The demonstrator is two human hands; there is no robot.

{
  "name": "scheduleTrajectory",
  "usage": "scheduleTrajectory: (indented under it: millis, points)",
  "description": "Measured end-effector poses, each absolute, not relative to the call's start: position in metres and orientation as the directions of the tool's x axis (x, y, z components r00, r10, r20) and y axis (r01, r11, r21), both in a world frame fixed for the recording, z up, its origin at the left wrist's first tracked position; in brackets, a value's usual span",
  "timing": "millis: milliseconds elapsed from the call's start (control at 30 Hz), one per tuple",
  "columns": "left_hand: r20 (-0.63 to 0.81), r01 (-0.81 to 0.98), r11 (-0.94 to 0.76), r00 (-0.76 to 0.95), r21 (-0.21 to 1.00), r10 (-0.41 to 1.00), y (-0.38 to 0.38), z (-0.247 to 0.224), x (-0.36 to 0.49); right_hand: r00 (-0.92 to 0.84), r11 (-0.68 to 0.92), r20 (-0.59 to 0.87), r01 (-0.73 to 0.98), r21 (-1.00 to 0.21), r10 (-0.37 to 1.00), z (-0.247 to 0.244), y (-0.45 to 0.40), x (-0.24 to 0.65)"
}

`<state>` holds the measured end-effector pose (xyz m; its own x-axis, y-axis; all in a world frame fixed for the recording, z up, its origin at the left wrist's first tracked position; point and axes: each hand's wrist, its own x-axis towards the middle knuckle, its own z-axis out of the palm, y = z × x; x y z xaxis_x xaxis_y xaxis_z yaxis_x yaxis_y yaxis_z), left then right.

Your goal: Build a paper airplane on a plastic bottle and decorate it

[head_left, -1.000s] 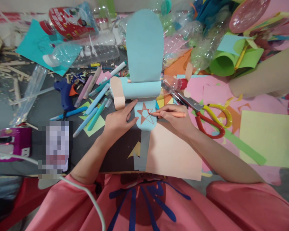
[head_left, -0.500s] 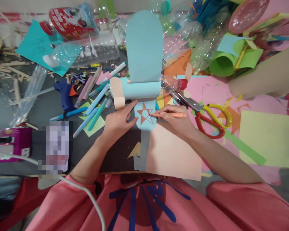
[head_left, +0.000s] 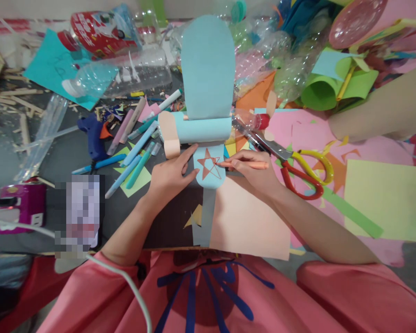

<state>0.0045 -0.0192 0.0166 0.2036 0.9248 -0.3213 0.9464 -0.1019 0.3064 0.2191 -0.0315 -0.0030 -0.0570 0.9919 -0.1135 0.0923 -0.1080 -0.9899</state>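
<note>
An orange marker is pinched in my right hand, its tip on a star drawn on a light blue paper piece. The star's left part is filled with orange-red, while its right part shows mostly outlines. My left hand lies at the left edge of this piece, thumb and forefinger spread, holding nothing. Just above is a light blue roll with a peach paper strip at its left end. A tall rounded light blue paper rises behind the roll.
Red and yellow-handled scissors lie right of my right hand. Several markers and a blue glue gun are on the left. Plastic bottles crowd the back; peach paper lies in front.
</note>
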Motion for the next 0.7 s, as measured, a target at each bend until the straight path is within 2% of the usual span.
scheduleTrajectory:
  millis: [267,567,700]
  points:
    - [-0.321,0.946,-0.107,0.208,0.305,0.924,-0.0197,0.0164,0.0042,0.0,-0.089,-0.09,0.129,-0.988,0.996,-0.0059,-0.0301,0.2204]
    - [-0.308,0.941,-0.12,0.221,0.315,0.925,-0.0198,0.016,0.0035,-0.049,-0.065,-0.07,0.11,-0.992,0.996,-0.0045,-0.031,0.2193]
    - [-0.305,0.938,-0.117,0.222,0.327,0.926,-0.0198,0.0164,0.003,-0.014,-0.077,-0.08,0.142,-0.987,0.997,-0.0059,-0.031,0.2198]
